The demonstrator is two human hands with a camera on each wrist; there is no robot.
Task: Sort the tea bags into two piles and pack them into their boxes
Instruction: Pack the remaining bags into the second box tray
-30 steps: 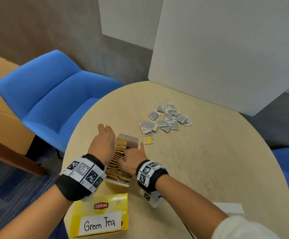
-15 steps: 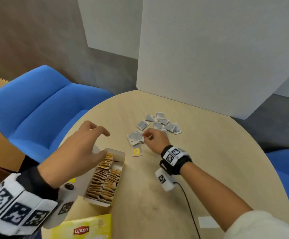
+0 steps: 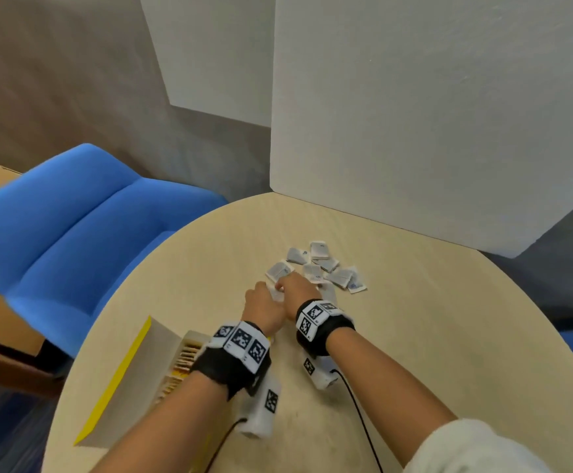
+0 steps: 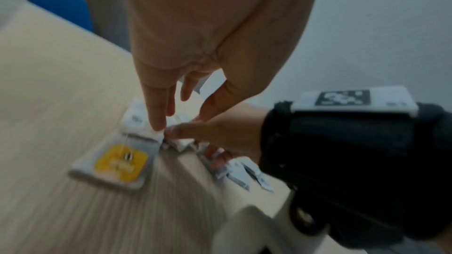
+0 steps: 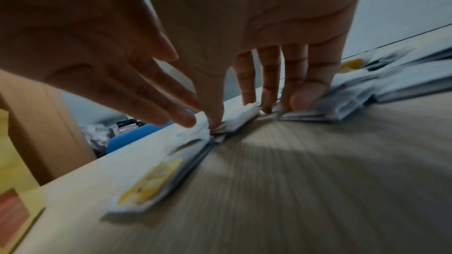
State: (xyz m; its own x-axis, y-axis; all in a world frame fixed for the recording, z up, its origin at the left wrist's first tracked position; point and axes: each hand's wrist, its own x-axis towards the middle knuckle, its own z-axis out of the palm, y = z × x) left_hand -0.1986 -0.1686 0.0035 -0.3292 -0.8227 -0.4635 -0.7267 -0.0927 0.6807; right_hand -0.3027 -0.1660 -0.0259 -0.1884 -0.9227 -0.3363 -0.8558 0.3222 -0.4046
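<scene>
Both hands are at the near edge of the loose tea bags scattered mid round table. Left hand: fingers straight, angled down, one fingertip touching a white bag w/ thumb spread apart; holds nothing. Right hand: fingers long and flat, tips pressing on grey-white bags, no curl round any. One bag w/ yellow tag lies flat just beside the left fingertips, apart from the main pile. Open box, packed w/ bags standing on edge, sits near the table's left edge, behind the left wrist. Blue chair beyond.
</scene>
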